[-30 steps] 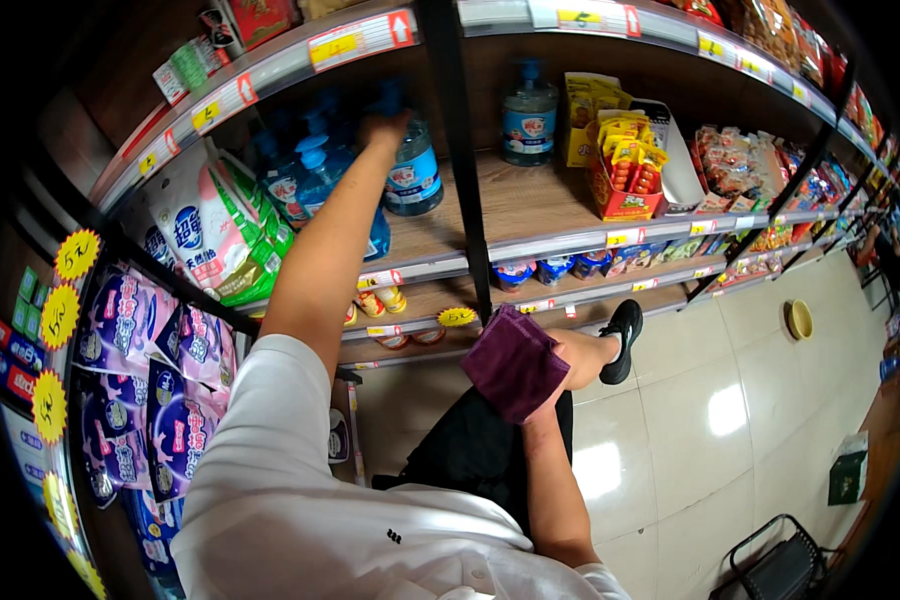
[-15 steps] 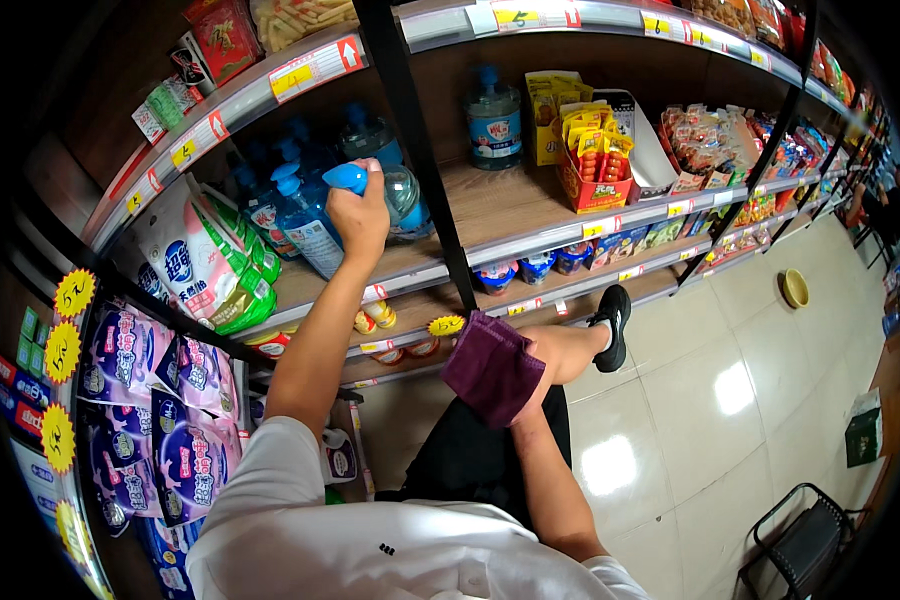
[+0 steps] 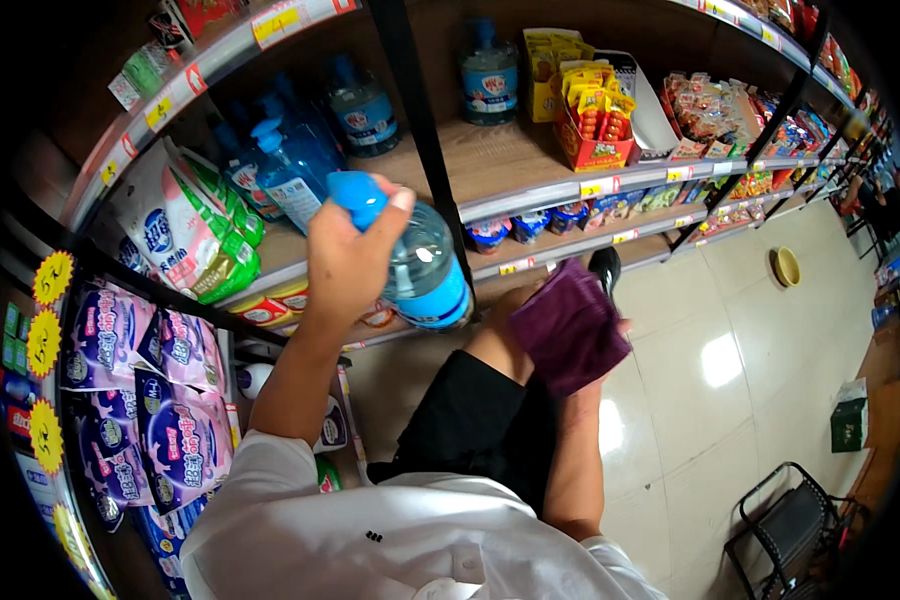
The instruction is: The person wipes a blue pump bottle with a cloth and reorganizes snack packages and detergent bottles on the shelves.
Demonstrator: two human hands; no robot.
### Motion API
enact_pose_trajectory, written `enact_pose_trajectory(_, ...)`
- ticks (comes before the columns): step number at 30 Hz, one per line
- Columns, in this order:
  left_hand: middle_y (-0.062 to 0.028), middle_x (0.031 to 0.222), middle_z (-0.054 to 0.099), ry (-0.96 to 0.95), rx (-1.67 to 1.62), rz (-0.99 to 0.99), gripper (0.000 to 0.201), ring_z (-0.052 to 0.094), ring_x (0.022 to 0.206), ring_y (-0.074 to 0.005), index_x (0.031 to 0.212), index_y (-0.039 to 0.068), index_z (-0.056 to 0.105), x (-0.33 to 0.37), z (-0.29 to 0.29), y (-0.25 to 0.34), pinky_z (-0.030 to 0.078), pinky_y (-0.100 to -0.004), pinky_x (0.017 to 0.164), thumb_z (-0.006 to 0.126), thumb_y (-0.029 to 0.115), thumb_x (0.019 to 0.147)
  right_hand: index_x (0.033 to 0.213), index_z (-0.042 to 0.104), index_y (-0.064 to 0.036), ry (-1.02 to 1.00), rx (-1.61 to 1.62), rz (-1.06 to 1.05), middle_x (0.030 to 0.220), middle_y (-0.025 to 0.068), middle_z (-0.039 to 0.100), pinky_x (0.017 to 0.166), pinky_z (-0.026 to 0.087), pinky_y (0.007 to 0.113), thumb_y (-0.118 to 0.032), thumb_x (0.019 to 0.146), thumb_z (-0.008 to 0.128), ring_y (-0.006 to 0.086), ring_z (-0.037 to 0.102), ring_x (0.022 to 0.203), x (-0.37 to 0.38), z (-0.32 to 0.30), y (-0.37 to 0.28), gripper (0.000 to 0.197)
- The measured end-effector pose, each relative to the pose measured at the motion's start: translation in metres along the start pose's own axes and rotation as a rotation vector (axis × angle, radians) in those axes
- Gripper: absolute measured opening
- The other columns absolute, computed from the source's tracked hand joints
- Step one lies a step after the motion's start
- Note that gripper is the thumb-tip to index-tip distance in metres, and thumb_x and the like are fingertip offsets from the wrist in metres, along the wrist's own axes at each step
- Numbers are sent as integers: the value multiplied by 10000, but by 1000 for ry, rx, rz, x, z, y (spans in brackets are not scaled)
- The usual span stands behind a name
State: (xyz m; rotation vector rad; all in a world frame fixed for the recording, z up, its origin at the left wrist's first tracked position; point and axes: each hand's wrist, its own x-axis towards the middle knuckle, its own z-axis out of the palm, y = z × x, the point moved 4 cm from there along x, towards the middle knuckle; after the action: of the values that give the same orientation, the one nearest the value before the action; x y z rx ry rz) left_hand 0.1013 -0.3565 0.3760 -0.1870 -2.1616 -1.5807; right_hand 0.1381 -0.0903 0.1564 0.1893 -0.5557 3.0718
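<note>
Now left hand [image 3: 355,250], ten o'clock, curled round the neck of a pump bottle [image 3: 430,265], has drawn it off the shelf [image 3: 402,168]; right hand [image 3: 584,388], partly hidden, grips purple cloth [image 3: 568,330], three o'clock.

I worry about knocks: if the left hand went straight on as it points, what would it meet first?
The left hand would probably meet the blue-labelled bottle standing ahead on the shelf, though depth is unclear.

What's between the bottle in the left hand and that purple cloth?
In the head view, part of the person's bare leg shows between the blue-topped bottle and the purple cloth.
</note>
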Motion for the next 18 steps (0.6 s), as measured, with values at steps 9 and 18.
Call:
enact_pose_trajectory(9,-110,917,722,-157,69,103,199,681,841,-175,995,9,697,-40,120,-32,530,-320,790,770,180,925,1581,339,-23,-7,-134,-238,1567,206,450,1213,355,485,-773,932,497,355,471,1420,-6,26,-91,1004)
enact_pose_trajectory(18,-255,1319,566,-265,200,381,762,543,1249,-445,1343,-42,514,-52,151,-34,436,-499,1094,859,304,758,1550,385,-35,-85,-341,-237,1527,140,499,1151,408,430,-601,1014,526,278,523,1349,27,81,-97,792)
